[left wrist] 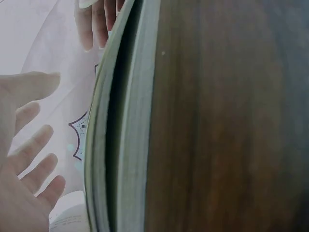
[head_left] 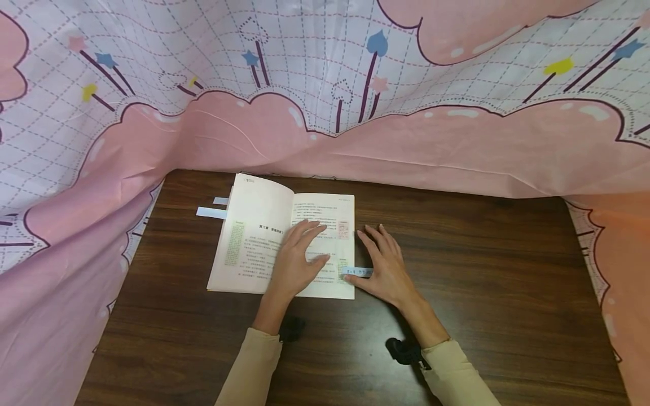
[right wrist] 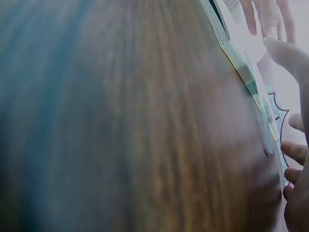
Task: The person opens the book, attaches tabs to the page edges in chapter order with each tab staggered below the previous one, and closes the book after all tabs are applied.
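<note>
An open book [head_left: 256,206] with printed pages lies on the wooden table. My left hand [head_left: 297,259], its fingers spread and relaxed, is over the middle of the book and overlaps the right page in the head view. My right hand [head_left: 388,270] is beside the book's right edge, thumb and fingers apart. A light blue paper strip [head_left: 359,271] with handwriting sticks out from the right page, between that thumb and the index finger. In the left wrist view the book's page edges [left wrist: 137,121] stand between the hand and the tabletop.
Two pale paper strips, the longer strip [head_left: 211,212] lower, stick out of the book's left side. Brown wooden table [head_left: 482,282] extends around the book. A pink and white patterned cloth [head_left: 406,141] hangs behind and at both sides.
</note>
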Motion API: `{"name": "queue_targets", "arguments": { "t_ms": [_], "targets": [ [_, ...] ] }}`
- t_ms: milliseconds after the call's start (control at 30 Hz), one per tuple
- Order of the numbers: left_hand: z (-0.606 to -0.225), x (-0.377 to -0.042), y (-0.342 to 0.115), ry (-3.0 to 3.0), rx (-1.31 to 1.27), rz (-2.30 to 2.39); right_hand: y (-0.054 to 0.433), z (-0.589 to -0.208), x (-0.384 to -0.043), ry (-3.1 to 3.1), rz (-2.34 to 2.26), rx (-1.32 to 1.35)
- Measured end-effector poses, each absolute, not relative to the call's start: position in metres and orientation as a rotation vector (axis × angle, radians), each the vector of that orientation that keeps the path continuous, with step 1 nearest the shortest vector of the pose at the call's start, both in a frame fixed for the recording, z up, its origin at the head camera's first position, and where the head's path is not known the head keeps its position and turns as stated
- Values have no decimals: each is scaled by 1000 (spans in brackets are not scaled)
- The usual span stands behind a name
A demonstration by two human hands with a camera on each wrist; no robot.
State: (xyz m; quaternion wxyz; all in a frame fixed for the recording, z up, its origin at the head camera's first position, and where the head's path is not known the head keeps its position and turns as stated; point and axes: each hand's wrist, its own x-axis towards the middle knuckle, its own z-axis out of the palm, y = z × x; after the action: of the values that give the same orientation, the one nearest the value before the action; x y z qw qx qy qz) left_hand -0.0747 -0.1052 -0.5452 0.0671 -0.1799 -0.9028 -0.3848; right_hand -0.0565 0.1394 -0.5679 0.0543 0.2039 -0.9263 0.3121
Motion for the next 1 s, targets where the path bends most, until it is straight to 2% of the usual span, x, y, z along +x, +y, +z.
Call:
{"name": "queue_targets", "arguments": {
  "t_ms": [767,1000],
  "targets": [
    [-532,-71,-123,-2649,-476,-1081,146,-565,-56,-2835,993,565],
    [-528,-68,-134,-2697,-418,-898,148,-564,-56,-2833,998,561]
  ]
}}
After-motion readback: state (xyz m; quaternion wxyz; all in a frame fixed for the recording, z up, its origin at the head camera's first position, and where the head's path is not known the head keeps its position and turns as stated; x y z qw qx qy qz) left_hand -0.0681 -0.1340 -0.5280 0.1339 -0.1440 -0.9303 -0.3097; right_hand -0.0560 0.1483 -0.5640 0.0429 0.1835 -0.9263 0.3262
